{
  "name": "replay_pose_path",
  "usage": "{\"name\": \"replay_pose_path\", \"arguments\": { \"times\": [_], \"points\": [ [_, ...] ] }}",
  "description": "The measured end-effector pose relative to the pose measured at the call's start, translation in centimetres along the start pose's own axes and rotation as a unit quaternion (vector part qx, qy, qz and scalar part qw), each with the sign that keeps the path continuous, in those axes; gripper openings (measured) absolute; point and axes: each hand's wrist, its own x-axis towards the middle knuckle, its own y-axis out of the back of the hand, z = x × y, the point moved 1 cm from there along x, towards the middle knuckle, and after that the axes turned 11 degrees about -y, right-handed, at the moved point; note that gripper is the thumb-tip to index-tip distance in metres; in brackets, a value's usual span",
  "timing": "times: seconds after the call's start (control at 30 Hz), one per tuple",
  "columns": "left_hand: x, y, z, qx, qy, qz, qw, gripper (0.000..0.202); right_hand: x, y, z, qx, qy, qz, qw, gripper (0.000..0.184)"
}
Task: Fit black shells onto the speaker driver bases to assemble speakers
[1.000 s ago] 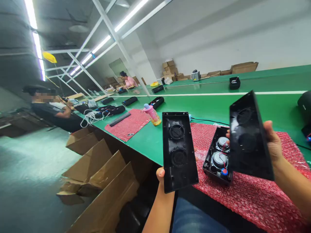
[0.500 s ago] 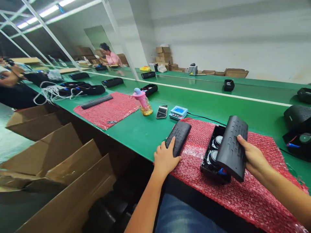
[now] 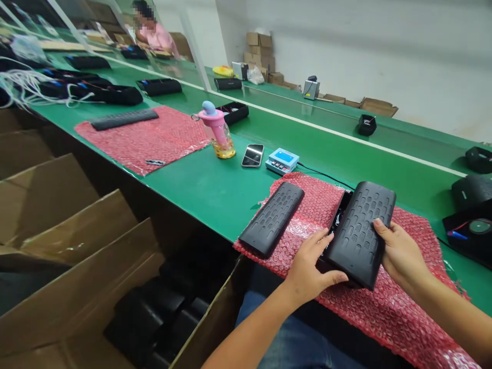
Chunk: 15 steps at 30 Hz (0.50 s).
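Bare forearms, no sleeves; blue jeans (image 3: 303, 348) below.

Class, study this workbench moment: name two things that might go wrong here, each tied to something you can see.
1. The grille cover sits askew on the speaker housing under both hands, left hand and right hand; pressing may pinch the wiring inside.
2. The spare grille cover lies near the edge of the bubble wrap; a forearm might knock it off.
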Motion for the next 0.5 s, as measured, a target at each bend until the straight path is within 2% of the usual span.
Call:
{"name": "replay_pose_path", "arguments": {
  "times": [0.07,0.2,0.27,0.37,0.43,0.5],
  "points": [
    [0.1,-0.1,-0.5,-0.016,-0.027,0.031,0.999,0.073,-0.1,-0.4,-0.1,-0.003,0.003,-0.001,1.000,0.061],
    [0.1,0.5,-0.9,-0.027,-0.050,0.061,0.997,0.072,0.2,-0.2,-0.6,-0.082,-0.029,-0.050,0.995,0.063],
    [0.2,0.8,-0.9,-0.030,-0.047,0.062,0.997,0.072,0.6,0.9,-1.2,-0.156,-0.041,-0.087,0.983,0.062],
    [0.3,1.0,-0.8,-0.035,-0.053,0.055,0.996,0.071,1.4,3.3,-1.9,-0.269,-0.024,-0.124,0.955,0.060],
    [0.3,0.9,-0.7,-0.032,-0.062,0.050,0.996,0.071,1.9,4.9,-2.0,-0.333,-0.009,-0.118,0.936,0.059],
    [0.3,0.7,-0.7,-0.030,-0.069,0.046,0.996,0.071,2.4,6.1,-1.9,-0.379,0.010,-0.079,0.922,0.059]
  ]
}}
